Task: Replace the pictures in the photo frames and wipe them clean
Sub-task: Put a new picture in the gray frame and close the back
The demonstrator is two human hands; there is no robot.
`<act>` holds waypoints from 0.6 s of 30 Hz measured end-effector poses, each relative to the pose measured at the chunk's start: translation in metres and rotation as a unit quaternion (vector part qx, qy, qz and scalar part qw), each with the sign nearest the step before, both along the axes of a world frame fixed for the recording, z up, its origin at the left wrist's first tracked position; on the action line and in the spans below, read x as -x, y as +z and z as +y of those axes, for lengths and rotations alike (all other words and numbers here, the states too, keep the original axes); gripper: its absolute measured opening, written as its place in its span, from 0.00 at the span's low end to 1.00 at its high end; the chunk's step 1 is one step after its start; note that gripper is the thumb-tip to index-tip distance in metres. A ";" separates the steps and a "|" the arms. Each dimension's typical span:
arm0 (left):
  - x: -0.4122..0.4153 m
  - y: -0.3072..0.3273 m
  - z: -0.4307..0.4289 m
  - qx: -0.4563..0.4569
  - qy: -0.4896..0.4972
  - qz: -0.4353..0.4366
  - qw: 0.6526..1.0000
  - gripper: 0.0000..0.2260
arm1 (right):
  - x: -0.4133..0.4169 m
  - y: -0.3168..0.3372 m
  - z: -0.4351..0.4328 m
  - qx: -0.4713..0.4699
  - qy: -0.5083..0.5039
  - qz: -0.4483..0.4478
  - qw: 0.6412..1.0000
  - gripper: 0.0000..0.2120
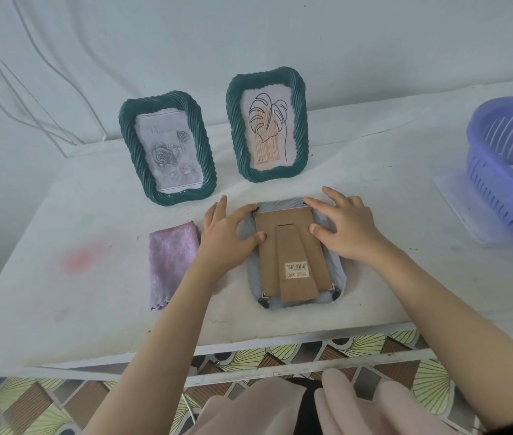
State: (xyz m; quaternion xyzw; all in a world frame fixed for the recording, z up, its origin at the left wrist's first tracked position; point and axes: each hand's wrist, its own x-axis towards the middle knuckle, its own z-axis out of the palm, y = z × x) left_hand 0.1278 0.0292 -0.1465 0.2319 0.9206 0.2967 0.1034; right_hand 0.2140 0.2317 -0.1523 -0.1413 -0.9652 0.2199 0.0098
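Face-down photo frame (296, 255) under both spread hands, left (227, 237) and right (346, 227).

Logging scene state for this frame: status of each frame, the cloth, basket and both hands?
Grey frame: face down, cardboard back on.
Rose frame: upright.
Leaf frame: upright.
Purple cloth: folded, untouched.
Basket: tilted.
Left hand, right hand: pressing grey frame's back.

Both hands, left hand (224, 237) and right hand (347, 229), rest spread on a face-down pale grey ribbed photo frame (337, 271) with a brown cardboard back (283, 229). A folded lilac cloth (170, 262) lies just beside it on the white table (60, 293).
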 end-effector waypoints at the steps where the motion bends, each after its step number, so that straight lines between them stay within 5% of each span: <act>1: 0.000 0.000 0.000 -0.005 0.002 -0.006 1.000 0.24 | 0.000 0.001 0.000 0.003 0.000 -0.003 1.000 0.25; 18: 0.007 0.008 0.007 -0.044 0.043 -0.107 0.992 0.17 | 0.000 0.003 0.002 0.036 -0.003 0.009 0.999 0.22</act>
